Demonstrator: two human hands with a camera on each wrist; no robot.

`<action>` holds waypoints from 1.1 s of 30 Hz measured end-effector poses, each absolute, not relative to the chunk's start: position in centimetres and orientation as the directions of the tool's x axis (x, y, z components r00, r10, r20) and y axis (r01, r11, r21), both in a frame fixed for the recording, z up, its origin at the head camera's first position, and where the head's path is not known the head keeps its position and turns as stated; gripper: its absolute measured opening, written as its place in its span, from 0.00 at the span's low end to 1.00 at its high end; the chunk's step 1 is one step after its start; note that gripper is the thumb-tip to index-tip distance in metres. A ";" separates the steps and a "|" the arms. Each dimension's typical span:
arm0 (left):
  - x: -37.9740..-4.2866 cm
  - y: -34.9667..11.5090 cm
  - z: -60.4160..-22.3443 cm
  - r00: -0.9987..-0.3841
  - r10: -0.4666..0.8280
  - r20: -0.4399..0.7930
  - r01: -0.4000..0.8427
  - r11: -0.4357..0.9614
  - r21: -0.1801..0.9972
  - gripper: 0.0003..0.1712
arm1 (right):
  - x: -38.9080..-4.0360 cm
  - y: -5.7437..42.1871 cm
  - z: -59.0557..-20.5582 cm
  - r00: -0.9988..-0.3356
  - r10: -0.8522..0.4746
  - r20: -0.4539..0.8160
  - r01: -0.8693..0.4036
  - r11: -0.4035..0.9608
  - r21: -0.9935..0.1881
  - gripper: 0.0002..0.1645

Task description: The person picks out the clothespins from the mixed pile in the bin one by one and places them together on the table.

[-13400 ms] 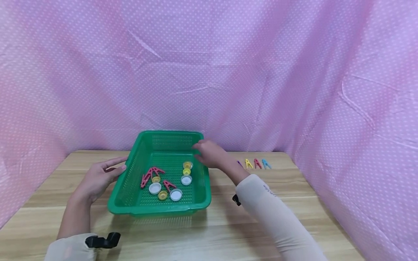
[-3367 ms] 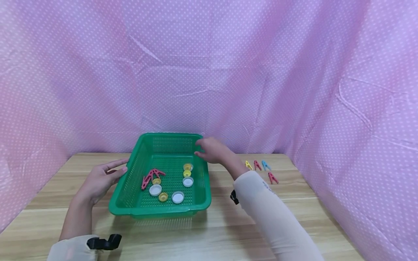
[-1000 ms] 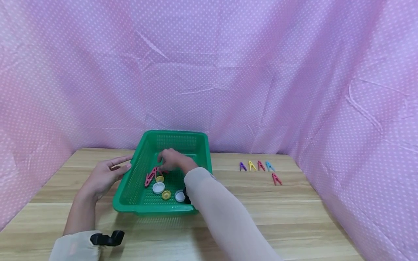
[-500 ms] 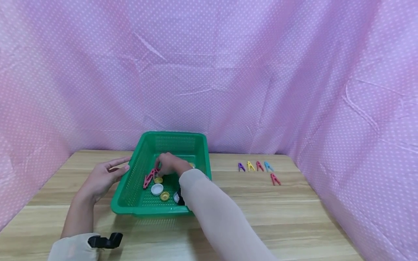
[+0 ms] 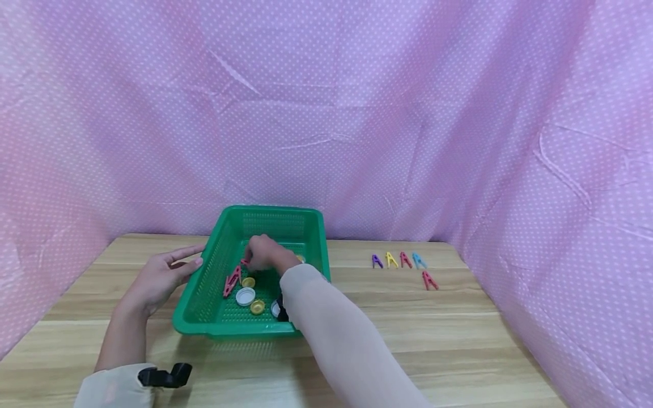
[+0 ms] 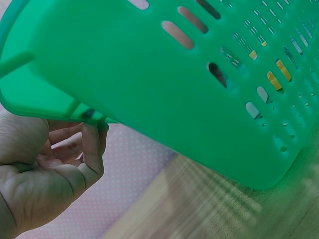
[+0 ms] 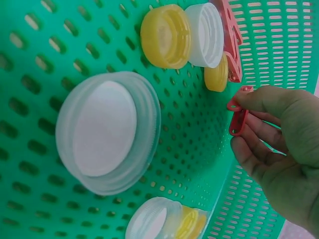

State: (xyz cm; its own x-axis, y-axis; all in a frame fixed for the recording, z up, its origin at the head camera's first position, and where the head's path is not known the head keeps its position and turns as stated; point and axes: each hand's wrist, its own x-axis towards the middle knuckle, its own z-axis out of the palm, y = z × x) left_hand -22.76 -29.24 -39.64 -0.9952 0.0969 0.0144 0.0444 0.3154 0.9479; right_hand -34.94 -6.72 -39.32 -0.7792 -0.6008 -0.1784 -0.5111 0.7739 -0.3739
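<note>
Sleeves (image 5: 352, 340), pale and long, enter from the near edge, a black mount (image 5: 165, 375) at the left cuff. The left hand (image 5: 160, 277) pinches the left rim of the green basket (image 5: 245, 329) between thumb and bent fingers, probably to steady it, since so light-looking a tub might slide when nudged. On its floor, nearest first, lie a near yellow cap (image 5: 257, 307), a white cap (image 5: 245, 296) and a far yellow cap (image 5: 248, 282); other caps sit partly behind the right arm, so from above I cannot fairly count them. Loose red pegs (image 5: 232, 281) lie close by the left wall, which may be why the right hand (image 5: 266, 253) reaches across the basket. Its thumb and fingertips pinch a held red peg (image 7: 239, 122) inside the basket, a grip that suits so slim a thing. Right of the basket, on the wooden table (image 5: 408, 328), a lone red peg (image 5: 430, 280) lies nearest; beyond it a purple peg (image 5: 377, 260), yellow peg (image 5: 391, 259), back red peg (image 5: 405, 260) and blue peg (image 5: 419, 260) form a spaced row, seemingly to keep each distinct. Behind hangs a pink dotted curtain (image 5: 326, 124), perhaps as a plain backdrop.
</note>
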 end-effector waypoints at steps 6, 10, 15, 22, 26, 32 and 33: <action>-22.8 -29.0 -39.7 -0.995 0.102 0.019 0.049 0.299 0.953 0.37 | -35.0 -6.5 -38.3 -0.772 -0.607 -0.185 -0.509 0.767 -0.391 0.20; -22.7 -29.0 -39.7 -0.995 0.101 0.014 0.044 0.302 0.952 0.37 | -34.9 -6.4 -37.4 -0.771 -0.616 -0.165 -0.519 0.756 -0.399 0.19; -22.6 -29.0 -39.7 -0.995 0.096 0.007 0.036 0.308 0.951 0.38 | -34.7 -6.2 -35.9 -0.746 -0.656 -0.116 -0.578 0.723 -0.379 0.09; -22.3 -28.9 -39.7 -0.995 0.099 0.007 0.036 0.291 0.956 0.38 | -34.3 -5.4 -33.9 -0.736 -0.676 -0.049 -0.617 0.699 -0.362 0.06; -22.2 -29.0 -39.7 -0.995 0.103 0.012 0.041 0.283 0.958 0.38 | -34.5 -4.6 -32.9 -0.718 -0.696 -0.017 -0.645 0.675 -0.359 0.06; -22.2 -29.1 -39.9 -0.994 0.110 0.019 0.048 0.262 0.964 0.39 | -34.7 -3.1 -31.3 -0.712 -0.702 0.019 -0.658 0.658 -0.366 0.06; -22.2 -29.2 -39.9 -0.994 0.108 0.020 0.047 0.259 0.965 0.39 | -34.7 -2.8 -31.0 -0.715 -0.699 0.023 -0.656 0.658 -0.370 0.06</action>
State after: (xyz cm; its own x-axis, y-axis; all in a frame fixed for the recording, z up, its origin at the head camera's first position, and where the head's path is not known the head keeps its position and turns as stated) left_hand -22.17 -29.16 -39.87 -0.9939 0.1081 0.0197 0.0473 0.2587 0.9648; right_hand -34.69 -2.83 -31.03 -0.7147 -0.6991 0.0234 -0.6558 0.6581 -0.3700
